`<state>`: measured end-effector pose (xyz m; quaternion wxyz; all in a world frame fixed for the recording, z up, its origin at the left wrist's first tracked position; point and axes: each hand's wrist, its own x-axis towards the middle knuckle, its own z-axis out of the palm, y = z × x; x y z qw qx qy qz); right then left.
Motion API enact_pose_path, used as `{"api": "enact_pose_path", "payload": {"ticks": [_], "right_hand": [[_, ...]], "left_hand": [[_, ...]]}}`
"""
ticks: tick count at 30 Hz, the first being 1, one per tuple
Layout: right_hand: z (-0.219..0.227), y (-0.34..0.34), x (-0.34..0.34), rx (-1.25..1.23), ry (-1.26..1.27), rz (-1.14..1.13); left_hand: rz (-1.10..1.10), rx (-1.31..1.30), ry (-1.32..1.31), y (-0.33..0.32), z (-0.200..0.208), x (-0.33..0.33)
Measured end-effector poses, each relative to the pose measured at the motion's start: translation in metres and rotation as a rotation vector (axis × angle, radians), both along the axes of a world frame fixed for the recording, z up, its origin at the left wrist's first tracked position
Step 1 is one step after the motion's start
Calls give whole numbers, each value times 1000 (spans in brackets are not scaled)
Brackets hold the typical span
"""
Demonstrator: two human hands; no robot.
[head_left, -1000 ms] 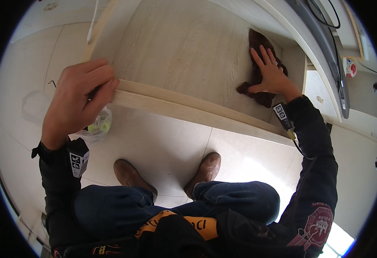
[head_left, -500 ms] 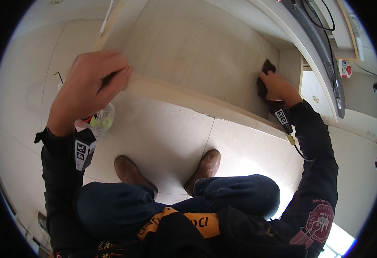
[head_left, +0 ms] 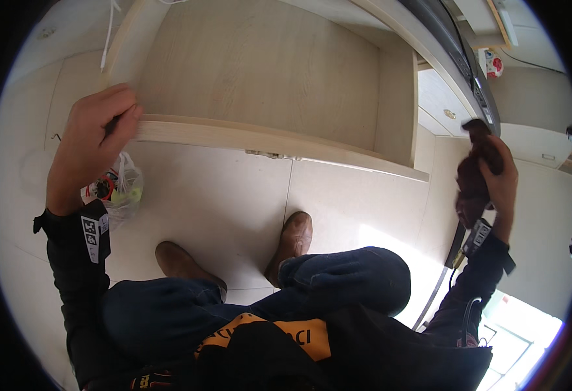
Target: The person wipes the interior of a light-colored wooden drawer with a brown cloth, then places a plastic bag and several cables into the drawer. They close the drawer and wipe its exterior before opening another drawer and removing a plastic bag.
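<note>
Left hand (head_left: 95, 137): fingers clenched on drawer (head_left: 266, 135), front-left corner | Right hand (head_left: 504, 186): fingers grasping dark-brown cloth (head_left: 472, 179), right of drawer

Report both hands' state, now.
Left hand: closed on the left front corner of the drawer.
Right hand: closed, holding the dark brown cloth.

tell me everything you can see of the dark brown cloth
The dark reddish-brown cloth looks like soft, limp fabric, bunched into an uneven, creased bundle with no printed pattern that I can make out. The person's right hand grips it along its right side. One narrow end pokes out beyond the fingers, and the other hangs back toward the wrist. It is outside the pale wood-grain drawer, off to its right. Its full, unfolded shape can't be told.
</note>
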<state>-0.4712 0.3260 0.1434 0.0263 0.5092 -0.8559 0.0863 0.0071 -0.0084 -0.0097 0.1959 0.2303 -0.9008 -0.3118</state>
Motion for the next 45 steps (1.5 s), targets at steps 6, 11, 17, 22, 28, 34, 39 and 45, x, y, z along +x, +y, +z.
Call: {"api": "enact_pose_path", "payload": {"ticks": [6, 11, 17, 22, 28, 34, 39, 45], "right_hand": [[-27, 80, -61, 84, 348, -227], [-1, 65, -46, -224, 514, -240], [51, -2, 4, -914, 123, -172], [39, -75, 49, -776, 75, 274], [-68, -169, 107, -681, -740, 272], [-98, -139, 88, -439, -322, 220], [-100, -61, 32, -606, -4, -174], [-157, -10, 15, -628, -65, -520]], "left_hand": [[0, 26, -13, -2, 0, 3], [19, 65, -51, -1, 2, 2], [8, 71, -38, -2, 2, 2], [11, 78, -55, -3, 2, 3], [37, 119, -81, -1, 3, 2], [71, 214, -145, -4, 6, 5], [24, 337, -395, -7, 35, -13], [-316, 164, -737, -16, 74, -100]]}}
